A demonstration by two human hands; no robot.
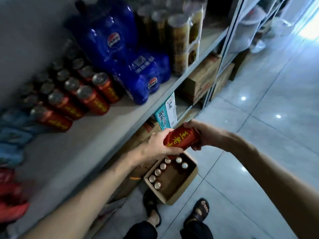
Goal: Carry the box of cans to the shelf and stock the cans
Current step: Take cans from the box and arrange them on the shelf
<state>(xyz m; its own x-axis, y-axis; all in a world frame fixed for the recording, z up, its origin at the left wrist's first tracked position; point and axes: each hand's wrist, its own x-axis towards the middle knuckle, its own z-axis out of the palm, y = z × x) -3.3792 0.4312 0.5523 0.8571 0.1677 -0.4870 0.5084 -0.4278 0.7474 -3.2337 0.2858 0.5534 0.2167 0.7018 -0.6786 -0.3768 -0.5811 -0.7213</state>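
- Grey shelf board [96, 135]: runs diagonally from the lower left to the upper right and carries the stock; cartons sit on the level below it.
- Tiled floor [259, 135]: pale and glossy, filling the right half of the view.
- Blue shrink-wrapped bottle packs [120, 49]: stacked on the shelf, just beside the shelved cans.
- Shelved red cans [74, 94]: stand upright in rows near the back of the shelf board, silver tops up, yellow characters on the sides.
- Cardboard box [188, 183]: open-topped, on the floor against the base of the shelving, just ahead of the person's sandalled feet [198, 211].
- Left hand [158, 144]: fingers curled round the lower end of the held can, grasping it.
- Right hand [205, 135]: fingers and thumb wrapped round the upper end of the same can, grasping it.
- Held can [181, 139]: red with yellow characters, tilted, in mid-air between both hands, above the box and below the shelf edge.
- Boxed cans [158, 171]: upright; one row along the box's left wall, two more at its far corner.
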